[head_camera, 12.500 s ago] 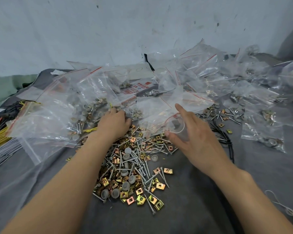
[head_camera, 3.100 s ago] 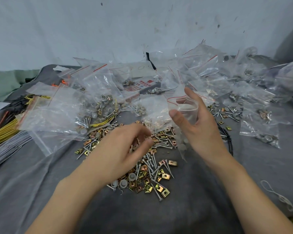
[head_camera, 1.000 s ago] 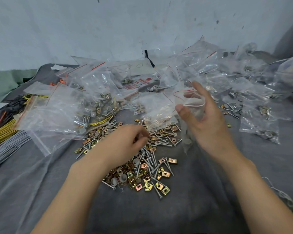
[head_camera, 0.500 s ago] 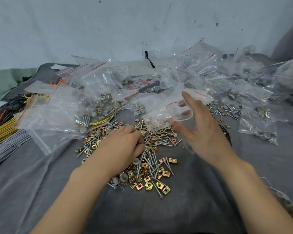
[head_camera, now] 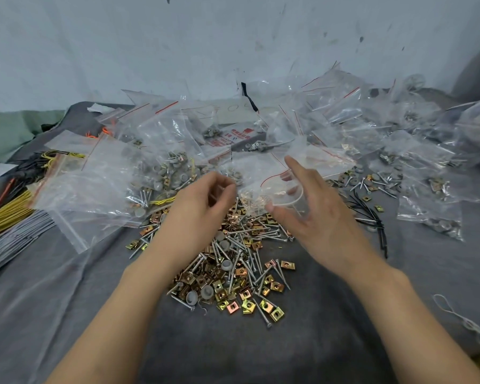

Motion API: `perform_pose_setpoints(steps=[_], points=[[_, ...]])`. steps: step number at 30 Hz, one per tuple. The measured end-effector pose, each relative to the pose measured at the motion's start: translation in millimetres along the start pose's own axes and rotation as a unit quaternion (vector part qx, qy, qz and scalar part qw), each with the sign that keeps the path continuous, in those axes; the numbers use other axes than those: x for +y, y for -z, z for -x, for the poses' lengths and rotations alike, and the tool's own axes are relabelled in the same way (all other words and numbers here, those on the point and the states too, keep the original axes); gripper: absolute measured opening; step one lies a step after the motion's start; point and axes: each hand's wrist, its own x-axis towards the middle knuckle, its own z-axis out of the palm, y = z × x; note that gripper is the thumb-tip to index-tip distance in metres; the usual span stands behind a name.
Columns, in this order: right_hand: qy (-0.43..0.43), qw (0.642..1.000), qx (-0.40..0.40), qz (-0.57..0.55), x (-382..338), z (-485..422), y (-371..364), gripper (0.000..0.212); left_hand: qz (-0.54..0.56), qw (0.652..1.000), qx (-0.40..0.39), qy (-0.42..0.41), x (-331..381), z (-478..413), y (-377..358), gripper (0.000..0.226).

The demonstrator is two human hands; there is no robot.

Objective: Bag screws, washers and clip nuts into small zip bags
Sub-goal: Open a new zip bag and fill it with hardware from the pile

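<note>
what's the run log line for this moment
right hand: holds small zip bag open | left hand: curled beside bag mouth, grip unclear | loose hardware pile: on grey cloth

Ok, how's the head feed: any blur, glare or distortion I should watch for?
Head view: soft even light, faint shadows; left hand and right hand slightly blurred; the small zip bag the right hand holds blends into the glinting clear bags behind; screw and clip-nut pile sharp; forearms stretched by the wide lens.
</note>
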Motion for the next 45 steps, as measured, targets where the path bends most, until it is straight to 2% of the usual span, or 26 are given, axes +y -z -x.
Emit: perform_pose_setpoints(steps=[4,9,15,22,24,27,32,34,39,45], points=[[0.004,1.0,0.0,0.006,-0.8,-0.7,-3.4,0.079,0.053,0.997,0.018,-0.044,25.6,-7.7,2.5,0.007],[-0.002,1.0,-0.009,-0.002,-2.0,-0.6,-4.9,0.079,-0.007,0.997,-0.043,-0.07,39.2,-13.6,-2.7,0.018],[-0.007,1.0,-0.013,-0.007,-4.2,0.6,-0.9,0.079,0.01,0.995,-0.063,-0.072,41.3,-13.3,-6.2,0.021],[-0.002,1.0,-0.006,-0.012,-5.4,0.2,2.3,0.077,0.016,0.998,-0.042,-0.047,30.2,-13.3,5.0,0.028],[-0.006,1.0,0.0,-0.02,-4.3,0.4,2.7,0.077,-0.01,0.998,-0.06,-0.032,23.1,-13.2,9.9,0.026],[-0.023,0.997,0.027,-0.068,0.6,0.7,4.9,0.077,-0.089,0.986,-0.136,-0.021,12.3,-9.5,11.8,0.023],[-0.062,0.973,0.102,-0.199,3.5,-3.1,17.3,0.075,-0.182,0.946,-0.268,-0.015,3.9,1.0,7.7,0.026],[-0.066,0.959,0.128,-0.242,2.6,-4.4,21.9,0.074,-0.216,0.93,-0.297,-0.015,0.5,4.3,5.8,0.026],[-0.083,0.953,0.149,-0.249,0.8,-4.4,24.2,0.069,-0.261,0.921,-0.285,-0.043,-2.6,6.9,1.2,0.021],[-0.093,0.955,0.14,-0.243,4.8,-4.2,22.4,0.069,-0.251,0.927,-0.273,-0.061,-3.3,5.1,0.4,0.009]])
